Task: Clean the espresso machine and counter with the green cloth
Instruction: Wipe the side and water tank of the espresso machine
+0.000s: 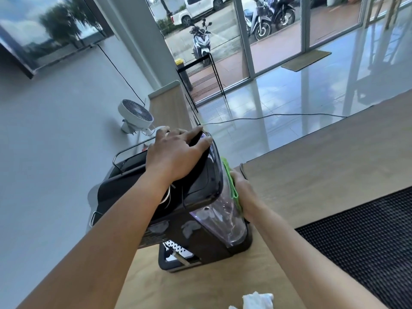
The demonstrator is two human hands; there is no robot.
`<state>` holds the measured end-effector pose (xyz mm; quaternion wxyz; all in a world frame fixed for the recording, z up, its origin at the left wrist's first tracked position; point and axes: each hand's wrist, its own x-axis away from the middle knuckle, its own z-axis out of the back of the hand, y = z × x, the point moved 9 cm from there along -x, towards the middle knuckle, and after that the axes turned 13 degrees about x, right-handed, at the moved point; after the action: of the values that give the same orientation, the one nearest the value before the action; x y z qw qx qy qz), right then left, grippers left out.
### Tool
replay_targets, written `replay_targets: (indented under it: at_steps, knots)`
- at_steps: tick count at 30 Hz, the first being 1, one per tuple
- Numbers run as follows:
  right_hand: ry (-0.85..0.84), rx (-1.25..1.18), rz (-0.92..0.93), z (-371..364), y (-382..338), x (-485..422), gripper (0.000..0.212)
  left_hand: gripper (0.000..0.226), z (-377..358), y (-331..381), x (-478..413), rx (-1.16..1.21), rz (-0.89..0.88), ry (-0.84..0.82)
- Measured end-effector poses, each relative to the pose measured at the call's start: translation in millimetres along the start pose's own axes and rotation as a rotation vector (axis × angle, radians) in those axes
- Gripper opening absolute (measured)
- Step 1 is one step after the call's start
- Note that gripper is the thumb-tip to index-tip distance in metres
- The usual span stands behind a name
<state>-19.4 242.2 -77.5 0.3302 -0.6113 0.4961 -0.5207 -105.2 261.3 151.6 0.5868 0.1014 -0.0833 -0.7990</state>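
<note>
A black espresso machine (196,219) with a clear water tank stands on the wooden counter (312,179). My left hand (176,152) lies flat on the machine's top, fingers spread over its far edge. My right hand (242,188) presses the folded green cloth (231,186) against the tank's right side. The cloth is partly hidden between my palm and the tank.
A black rubber mat (367,239) lies on the counter at the right. A crumpled white tissue (256,299) sits at the near edge. A white fan (134,115) stands on the floor to the left. A cable (243,170) runs behind the machine.
</note>
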Motion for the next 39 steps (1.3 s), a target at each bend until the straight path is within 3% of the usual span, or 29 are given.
replay_targets:
  at_steps: [3, 6, 9, 12, 14, 18, 22, 24, 28, 31, 35, 39]
  knots:
    - [-0.047, -0.09, 0.239, -15, -62, 18, 0.043, 0.06, 1, 0, -2, -0.003, -0.004, 0.01]
    - [-0.047, -0.065, 0.27, -17, -100, 18, 0.038, 0.06, 1, -1, -1, 0.001, -0.001, 0.009]
    - [-0.001, 0.014, 0.114, -8, -62, -1, 0.041, 0.061, 1, -3, 0, 0.022, 0.005, 0.005]
    - [0.021, 0.075, -0.05, 7, 10, -8, 0.06, 0.061, 2, -3, -1, 0.035, 0.0, 0.008]
    - [0.063, 0.048, -0.096, 6, 21, 30, 0.055, 0.061, 1, -4, -1, 0.034, 0.0, 0.012]
    - [0.084, 0.015, 0.01, -7, -8, 66, 0.041, 0.061, 1, -4, -2, 0.03, 0.001, 0.018]
    - [0.018, -0.031, 0.188, -16, -76, 44, 0.045, 0.062, 1, -5, -1, 0.037, 0.009, 0.022]
    - [0.023, 0.011, 0.168, -12, -72, 30, 0.045, 0.062, 1, -5, 0, 0.04, 0.007, 0.02]
    - [0.028, 0.021, -0.058, 2, 6, 19, 0.073, 0.062, 2, -6, 2, 0.053, 0.006, 0.017]
    - [0.113, 0.069, -0.114, 4, 23, 63, 0.059, 0.063, 0, -5, 1, 0.051, 0.003, 0.011]
    - [0.042, 0.024, 0.075, -10, -22, 82, 0.041, 0.063, 2, -3, 0, 0.032, -0.009, 0.019]
    - [0.017, 0.082, 0.26, -20, -97, 62, 0.048, 0.064, 4, -3, 2, 0.03, -0.009, 0.027]
